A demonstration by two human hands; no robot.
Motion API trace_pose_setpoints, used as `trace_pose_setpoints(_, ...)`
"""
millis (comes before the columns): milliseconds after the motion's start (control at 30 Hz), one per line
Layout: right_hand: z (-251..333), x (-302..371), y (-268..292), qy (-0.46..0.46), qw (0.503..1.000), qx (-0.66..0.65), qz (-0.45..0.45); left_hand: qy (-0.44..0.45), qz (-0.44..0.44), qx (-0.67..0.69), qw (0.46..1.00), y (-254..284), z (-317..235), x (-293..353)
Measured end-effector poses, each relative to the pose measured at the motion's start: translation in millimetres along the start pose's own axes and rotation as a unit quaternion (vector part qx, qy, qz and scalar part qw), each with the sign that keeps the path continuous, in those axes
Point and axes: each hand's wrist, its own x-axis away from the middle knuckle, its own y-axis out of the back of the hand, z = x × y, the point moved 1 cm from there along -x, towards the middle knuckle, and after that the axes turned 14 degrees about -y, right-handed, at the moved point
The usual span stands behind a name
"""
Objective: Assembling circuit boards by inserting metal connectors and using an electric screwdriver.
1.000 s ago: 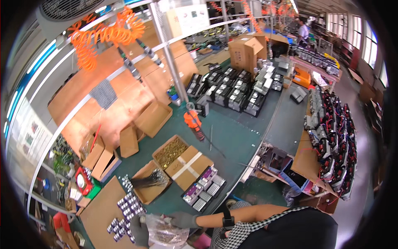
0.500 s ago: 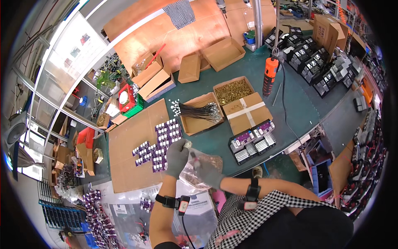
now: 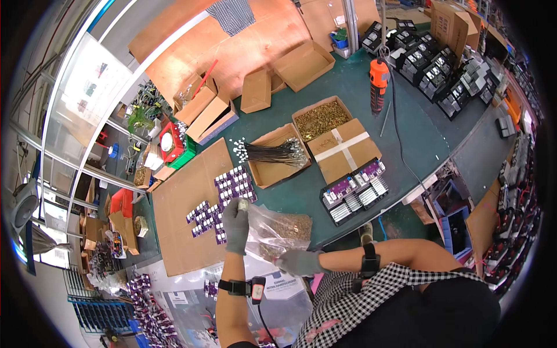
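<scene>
A clear plastic bag (image 3: pixel 264 232) with small brass-coloured pieces (image 3: pixel 296 226) in its right end lies at the table's front edge. My left hand (image 3: pixel 235 225), in a grey glove, is closed round the bag's gathered upper left corner, which shows pale above the fingers. My right hand (image 3: pixel 299 263), also gloved, is at the bag's near edge; its fingers are curled and seem to pinch the plastic, though the fingertips are partly hidden. Several purple circuit boards (image 3: pixel 235 182) with white connectors lie on flat cardboard (image 3: pixel 174 232) beyond my left hand.
Behind the bag are a box of black cables (image 3: pixel 278 153), a box of brass parts (image 3: pixel 322 120) and a taped carton (image 3: pixel 342 152). A black unit with metal fins (image 3: pixel 355 194) sits at the right front edge. An orange electric screwdriver (image 3: pixel 378 84) hangs above the table.
My right hand has moved down to the bag's near edge. My left hand has shifted a little left, and the bag now looks more spread out between them. The view has shifted slightly.
</scene>
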Motion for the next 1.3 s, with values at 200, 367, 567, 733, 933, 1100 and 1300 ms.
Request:
trace_pose_setpoints(200,-17,-30,-11,0.078,0.991,-0.020,-0.104,-0.051,0.053,-0.029,0.997,4,11,2)
trace_pose_setpoints(367,-4,-23,-23,-0.154,0.969,-0.054,0.184,-0.062,0.013,-0.029,0.998,7,10,-3)
trace_pose_setpoints(567,26,-22,19,-0.137,0.986,-0.094,0.016,-0.002,0.011,-0.003,1.000,16,15,3)
trace_pose_setpoints(733,33,-2,-21,0.022,0.990,0.117,0.072,-0.002,-0.040,0.032,0.999,10,19,-5)
trace_pose_setpoints(933,13,-39,0,0.029,0.993,0.002,-0.118,-0.030,-0.003,0.076,0.997,17,18,5)
trace_pose_setpoints(1100,5,-52,-25,-0.002,0.995,-0.039,0.086,-0.010,-0.053,0.097,0.994,8,20,-3)
trace_pose_setpoints(1300,10,-51,6,-0.140,0.975,-0.162,0.064,0.040,-0.070,0.122,0.989,17,17,1)
